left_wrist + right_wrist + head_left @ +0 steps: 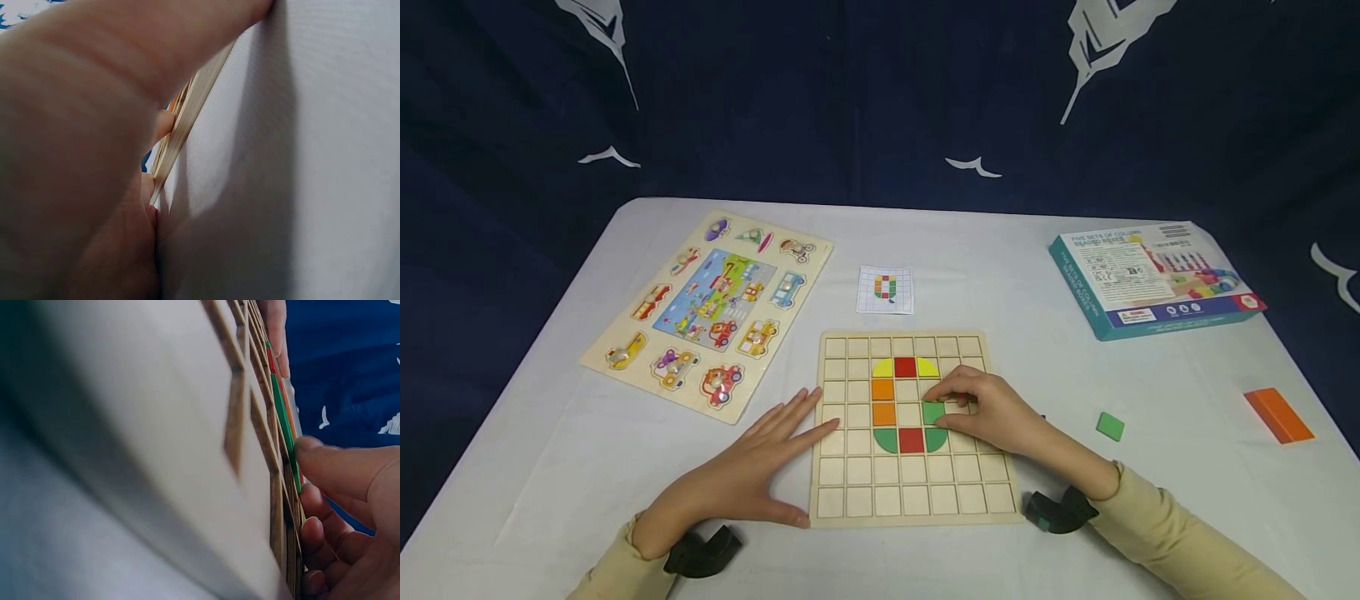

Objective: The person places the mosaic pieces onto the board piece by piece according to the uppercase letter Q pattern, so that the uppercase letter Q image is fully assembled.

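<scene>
A wooden grid board (850,471) lies on the table with coloured tiles in its cells. My left hand (741,467) spreads its fingers at the board's left edge, fingertips on the rim and the thumb near the lower left corner. Over the board's right part, my right hand (1000,412) pinches a green square tile (933,412) between thumb and index finger, just above a green quarter-round tile (936,440). Orange squares (883,390), red squares (905,367) and yellow quarter-rounds (928,367) sit around it in a ring. In the right wrist view the thumb (337,465) touches the green piece.
A pattern card (885,290) lies behind the board. To the left is a wooden vehicle puzzle (790,350). On the right are a boxed set (1157,279), a loose green square (1110,426) and orange pieces (1279,415). Black wrist cameras (703,552) sit below both wrists.
</scene>
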Available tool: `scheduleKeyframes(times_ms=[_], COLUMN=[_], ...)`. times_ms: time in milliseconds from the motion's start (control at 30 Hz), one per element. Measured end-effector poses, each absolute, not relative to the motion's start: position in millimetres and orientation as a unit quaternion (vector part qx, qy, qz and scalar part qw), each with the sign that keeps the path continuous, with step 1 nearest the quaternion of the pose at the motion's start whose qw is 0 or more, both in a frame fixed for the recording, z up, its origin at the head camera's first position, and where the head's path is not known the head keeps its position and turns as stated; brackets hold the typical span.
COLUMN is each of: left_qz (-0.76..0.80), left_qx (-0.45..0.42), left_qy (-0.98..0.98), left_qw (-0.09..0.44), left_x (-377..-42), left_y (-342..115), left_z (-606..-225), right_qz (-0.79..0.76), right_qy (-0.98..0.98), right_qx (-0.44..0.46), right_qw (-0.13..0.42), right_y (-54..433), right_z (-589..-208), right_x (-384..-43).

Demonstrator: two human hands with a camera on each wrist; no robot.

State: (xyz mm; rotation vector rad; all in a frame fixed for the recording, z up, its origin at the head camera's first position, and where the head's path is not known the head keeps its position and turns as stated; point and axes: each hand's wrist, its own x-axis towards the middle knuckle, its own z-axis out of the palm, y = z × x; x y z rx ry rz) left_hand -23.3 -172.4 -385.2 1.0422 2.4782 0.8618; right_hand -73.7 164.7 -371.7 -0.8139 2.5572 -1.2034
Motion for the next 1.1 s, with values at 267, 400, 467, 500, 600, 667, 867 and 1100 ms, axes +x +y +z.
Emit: scheduleKeyframes(times_ms=[267, 400, 467, 500, 600, 667, 867, 1100], left_qz=[0.306, 0.305, 0.302, 0.3, 0.293, 0.291, 0.291, 0.295], left_qx=[0.359, 0.36, 0.361, 0.362, 0.363, 0.363, 0.361, 0.36], left_qy=[0.866, 0.866, 0.867, 0.868, 0.87, 0.871, 0.871, 0.87], left_qw=[0.164, 0.167, 0.164, 0.163, 0.16, 0.16, 0.161, 0.161], left_x=[-23.0, -22.7, -22.6, -22.5, -22.2, -22.1, -22.5, -22.9], left_y=[-172.4, -171.9, -171.7, -171.6, -171.5, -171.6, -171.4, -171.9], left_z=[-386.9, -387.6, -387.7, -387.6, -387.0, -386.2, -384.4, -384.8], right_qz=[-0.405, -0.414, -0.416, -0.416, -0.414, -0.421, -0.42, -0.398], right_qy=[0.869, 0.871, 0.872, 0.872, 0.876, 0.877, 0.897, 0.916], right_qx=[-0.268, -0.26, -0.258, -0.257, -0.245, -0.222, -0.12, -0.05], right_qw=[0.093, 0.055, 0.022, 0.005, -0.042, -0.06, -0.065, -0.003], right_y=[164.3, 173.2, 183.4, 190.1, 213.5, 231.3, 287.7, 318.0], right_z=[-369.5, -358.2, -349.4, -345.1, -334.7, -331.3, -341.0, -342.0], right_x=[-72.7, -70.2, -69.2, -68.7, -66.0, -63.1, -54.3, -41.1])
